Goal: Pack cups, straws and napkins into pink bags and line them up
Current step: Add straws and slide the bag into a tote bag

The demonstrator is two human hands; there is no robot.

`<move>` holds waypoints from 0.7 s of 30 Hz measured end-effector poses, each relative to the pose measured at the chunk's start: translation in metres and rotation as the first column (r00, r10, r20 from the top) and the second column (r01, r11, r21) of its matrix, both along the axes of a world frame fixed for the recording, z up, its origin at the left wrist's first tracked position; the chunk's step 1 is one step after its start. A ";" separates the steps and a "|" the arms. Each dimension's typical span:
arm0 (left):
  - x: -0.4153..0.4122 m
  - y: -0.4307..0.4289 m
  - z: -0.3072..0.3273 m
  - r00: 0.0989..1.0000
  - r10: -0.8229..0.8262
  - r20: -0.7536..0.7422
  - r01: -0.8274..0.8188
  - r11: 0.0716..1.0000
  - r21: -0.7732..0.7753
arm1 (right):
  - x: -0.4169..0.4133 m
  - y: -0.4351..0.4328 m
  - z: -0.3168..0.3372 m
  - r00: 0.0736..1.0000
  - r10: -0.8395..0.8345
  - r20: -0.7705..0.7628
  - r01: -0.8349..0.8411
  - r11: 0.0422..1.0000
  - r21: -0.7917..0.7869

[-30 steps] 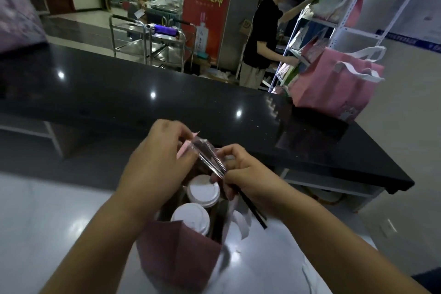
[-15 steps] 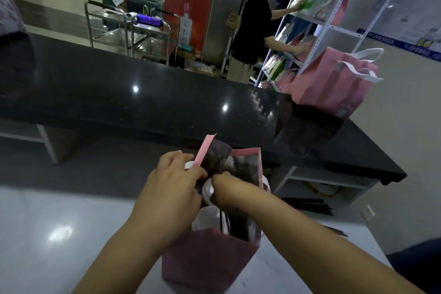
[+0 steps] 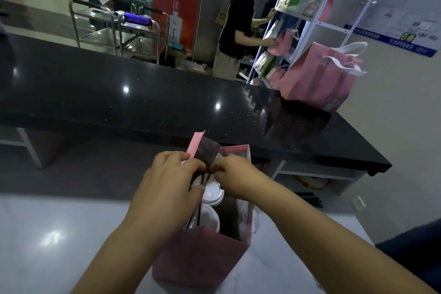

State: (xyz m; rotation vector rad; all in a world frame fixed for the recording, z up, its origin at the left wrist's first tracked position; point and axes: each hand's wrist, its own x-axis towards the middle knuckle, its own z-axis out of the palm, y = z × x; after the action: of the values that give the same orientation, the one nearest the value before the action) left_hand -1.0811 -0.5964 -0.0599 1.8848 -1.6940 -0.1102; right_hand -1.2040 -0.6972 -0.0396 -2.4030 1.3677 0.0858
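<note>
- Pink paper forms the open bag (image 3: 202, 253), which stands upright on the pale counter (image 3: 59, 234), nearer its right edge than its left.
- Two white-lidded cups (image 3: 213, 194) sit inside the bag, one behind the other.
- The left grip (image 3: 171, 184) curls round thin black straws (image 3: 198, 209), which slant down into the bag beside the cups.
- The right grip (image 3: 235, 174) is bent at the bag's mouth, fingertips against the left one; it seems to pinch the straws' upper ends, though the spot is shadowed.
- A second pink bag (image 3: 319, 79) with white handles stands at the far right corner of the black counter (image 3: 119, 102).
</note>
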 end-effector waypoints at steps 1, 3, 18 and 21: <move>-0.006 -0.002 0.002 1.000 -0.008 0.006 0.008 1.000 -0.019 | -0.010 0.000 0.001 0.993 -0.016 0.116 0.022 0.998 -0.052; -0.021 -0.008 0.008 0.999 -0.039 0.026 0.041 0.997 -0.061 | -0.035 0.000 0.003 0.953 -0.036 0.302 0.086 0.984 -0.154; -0.223 -0.068 -0.029 0.890 -0.424 0.168 0.419 0.906 0.062 | -0.283 -0.018 -0.071 0.903 -0.383 0.196 0.412 0.900 -0.142; -0.254 -0.081 -0.060 0.846 -0.490 0.210 0.445 0.866 0.230 | -0.326 -0.012 -0.102 0.922 -0.385 0.038 0.386 0.919 -0.077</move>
State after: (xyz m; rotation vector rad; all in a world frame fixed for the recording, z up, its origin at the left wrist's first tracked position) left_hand -1.3352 -0.6776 -0.1194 1.6106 -2.3800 -0.2158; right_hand -1.5296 -0.7089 -0.1420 -2.1400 1.8383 -0.1045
